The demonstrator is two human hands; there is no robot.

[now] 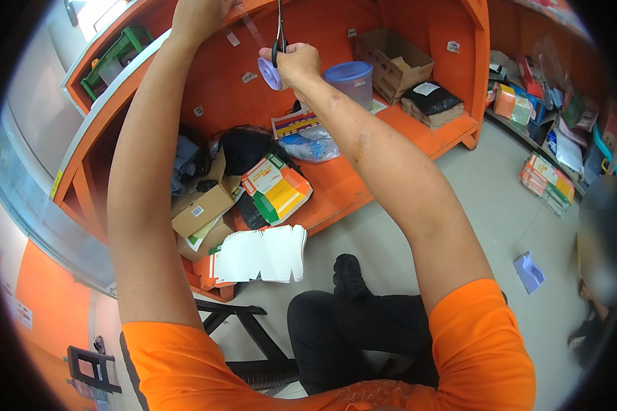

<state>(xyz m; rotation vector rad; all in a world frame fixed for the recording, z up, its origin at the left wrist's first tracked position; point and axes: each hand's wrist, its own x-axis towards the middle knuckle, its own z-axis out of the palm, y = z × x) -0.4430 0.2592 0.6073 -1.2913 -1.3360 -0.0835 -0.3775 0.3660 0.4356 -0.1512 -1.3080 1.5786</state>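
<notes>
At the top edge, my left hand point(200, 19) is partly cut off. Its visible fingertips are closed at the upper end of a thin clear strip of tape point(251, 26). That strip slants down toward my right hand point(300, 63), whose fingers are wrapped round black-handled scissors point(280, 40) with the blades pointing up. A light purple ring point(269, 73), like a tape roll's core, hangs at the same hand's fingers. Both arms reach up over an orange shelf unit point(349, 195). Just beyond my right wrist stands a clear tub with a blue-purple lid point(349, 70).
An open cardboard box point(394, 65) and a black-wrapped packet point(433, 99) sit on the shelf's right. Cartons point(202, 205), printed packs point(277, 188) and white cut card point(264, 253) crowd its left. A purple piece point(528, 272) lies on the floor; another person point(600, 240) is at right.
</notes>
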